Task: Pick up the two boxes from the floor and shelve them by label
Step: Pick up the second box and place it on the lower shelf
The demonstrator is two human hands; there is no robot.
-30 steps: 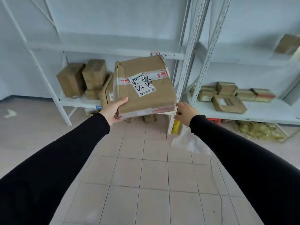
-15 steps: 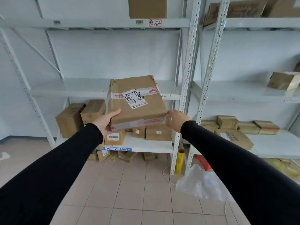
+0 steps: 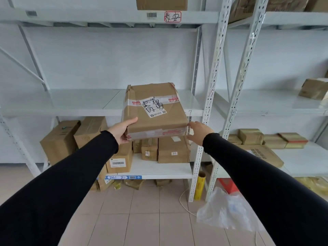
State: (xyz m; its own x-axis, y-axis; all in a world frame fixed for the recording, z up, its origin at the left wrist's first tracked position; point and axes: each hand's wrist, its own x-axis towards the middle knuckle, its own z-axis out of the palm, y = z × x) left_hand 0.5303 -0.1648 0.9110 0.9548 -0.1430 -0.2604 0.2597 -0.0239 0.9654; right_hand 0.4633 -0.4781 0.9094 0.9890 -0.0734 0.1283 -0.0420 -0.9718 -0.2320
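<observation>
I hold a brown cardboard box (image 3: 154,110) with white tape and a handwritten label on top, at the front edge of the middle shelf (image 3: 71,103) of the white rack. My left hand (image 3: 122,130) grips its near left corner, thumb on top. My right hand (image 3: 198,132) presses against its near right corner with fingers spread. A second floor box is not in sight. A red-outlined handwritten tag (image 3: 172,16) marks the top shelf edge.
Several cardboard boxes (image 3: 173,150) fill the lower shelf under the held box. White uprights (image 3: 211,96) divide this bay from the right bay, which holds flat boxes (image 3: 250,136). A yellow roll (image 3: 200,188) and a clear plastic bag (image 3: 225,213) lie on the tiled floor.
The box has risen with both hands from the lower shelf's height to the middle shelf's front edge, and my view has tilted upward and come closer to the rack.
</observation>
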